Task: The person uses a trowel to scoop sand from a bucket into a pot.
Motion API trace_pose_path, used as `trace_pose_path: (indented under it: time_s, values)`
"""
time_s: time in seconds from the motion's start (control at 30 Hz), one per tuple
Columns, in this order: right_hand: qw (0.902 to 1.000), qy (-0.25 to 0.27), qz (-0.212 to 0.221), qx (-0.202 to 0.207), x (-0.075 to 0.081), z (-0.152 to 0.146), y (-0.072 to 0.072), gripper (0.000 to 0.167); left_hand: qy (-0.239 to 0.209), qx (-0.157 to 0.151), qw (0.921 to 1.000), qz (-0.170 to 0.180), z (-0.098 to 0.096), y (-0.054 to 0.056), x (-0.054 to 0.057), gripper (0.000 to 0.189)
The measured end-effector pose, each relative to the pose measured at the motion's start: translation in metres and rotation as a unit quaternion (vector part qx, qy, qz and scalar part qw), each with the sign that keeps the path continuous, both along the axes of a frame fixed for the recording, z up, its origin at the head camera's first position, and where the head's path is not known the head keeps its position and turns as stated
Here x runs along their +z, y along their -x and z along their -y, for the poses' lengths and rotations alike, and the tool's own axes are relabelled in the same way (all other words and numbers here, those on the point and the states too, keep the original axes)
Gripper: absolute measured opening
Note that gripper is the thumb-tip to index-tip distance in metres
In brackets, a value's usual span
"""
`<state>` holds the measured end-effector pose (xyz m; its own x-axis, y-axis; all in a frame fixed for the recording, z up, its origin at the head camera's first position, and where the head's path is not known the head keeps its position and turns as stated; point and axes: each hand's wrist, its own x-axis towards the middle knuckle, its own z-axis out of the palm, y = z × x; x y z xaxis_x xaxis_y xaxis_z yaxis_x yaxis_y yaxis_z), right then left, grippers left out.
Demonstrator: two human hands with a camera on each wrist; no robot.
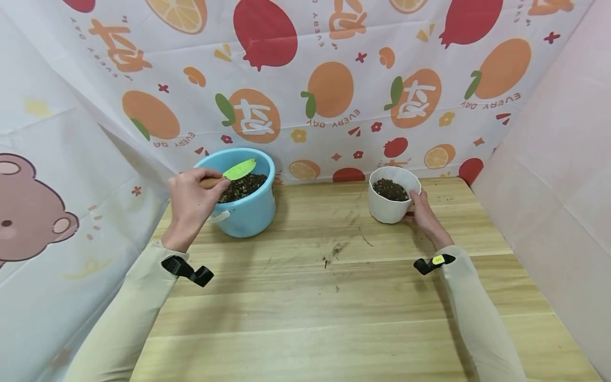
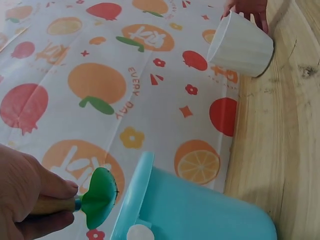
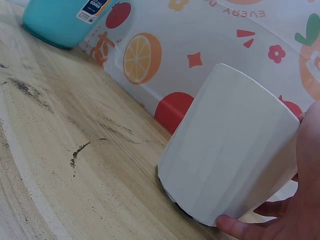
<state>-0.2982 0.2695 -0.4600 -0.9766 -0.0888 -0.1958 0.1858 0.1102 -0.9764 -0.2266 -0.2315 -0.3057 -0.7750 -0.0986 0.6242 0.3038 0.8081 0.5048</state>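
Note:
My left hand grips the wooden handle of a small garden trowel. Its green blade is over the light-blue bucket, which holds dark soil. In the left wrist view the trowel is beside the bucket's rim; no soil heap shows on its blade. On the right stands a white flower pot, partly filled with soil. My right hand holds the pot's right side, with one fingertip near the base in the right wrist view. The pot's outer wall hides some of the fingers.
Bits of spilled soil lie on the wooden table between bucket and pot. A fruit-patterned cloth hangs right behind both containers. More pale cloth closes off the left and right sides.

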Motion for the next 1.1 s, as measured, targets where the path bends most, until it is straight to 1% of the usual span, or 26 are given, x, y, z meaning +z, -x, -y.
trace_pose_path:
  time_s: [0.1,0.27,0.43,0.77,0.9,1.1]
  values:
    - [1.0000,-0.002,-0.002,0.001,-0.0001,0.0005,-0.0007,0.067,0.006,0.002,1.0000,0.006,0.0026,-0.0001,-0.0013,0.016]
    - [0.9998,-0.018,-0.006,0.004,0.0000,0.0003,-0.0021,0.067,0.020,-0.004,0.9998,0.010,0.0053,0.0020,-0.0012,0.016]
    - [0.9995,-0.028,-0.010,0.005,0.0005,-0.0004,-0.0018,0.068,0.043,-0.019,0.9988,0.012,0.0064,0.0052,-0.0016,0.016]
    - [0.9999,-0.009,-0.003,0.003,0.0010,-0.0002,0.0019,0.067,0.084,-0.034,0.9955,0.026,0.0054,0.0068,0.0013,0.013]
    - [1.0000,-0.006,-0.001,0.002,0.0000,-0.0005,0.0024,0.067,0.086,-0.040,0.9946,0.043,0.0072,0.0069,0.0006,0.012]
    - [1.0000,-0.007,-0.004,0.005,-0.0013,-0.0006,-0.0002,0.067,0.094,-0.036,0.9923,0.072,0.0097,0.0080,-0.0018,0.012]
